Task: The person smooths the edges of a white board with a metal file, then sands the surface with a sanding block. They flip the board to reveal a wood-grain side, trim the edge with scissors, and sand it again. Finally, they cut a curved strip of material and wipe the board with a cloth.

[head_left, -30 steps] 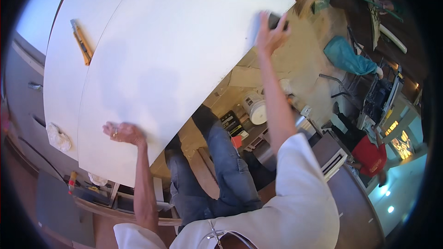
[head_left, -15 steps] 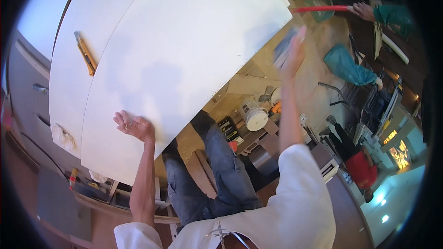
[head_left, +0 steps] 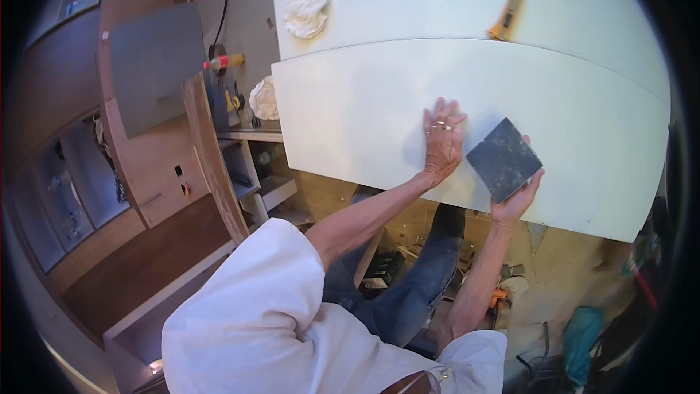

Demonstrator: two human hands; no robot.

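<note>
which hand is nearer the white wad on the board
Left. In the picture, the left hand is below and right of the wad; the right hand, holding a dark square, is farther right.

Pad right of left hand, knife and cloth on rear panel

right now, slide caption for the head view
Right hand holds a dark square pad, left hand spread over a white panel, yellow utility knife beyond.

Brown wooden cabinetry, tan floor
</note>
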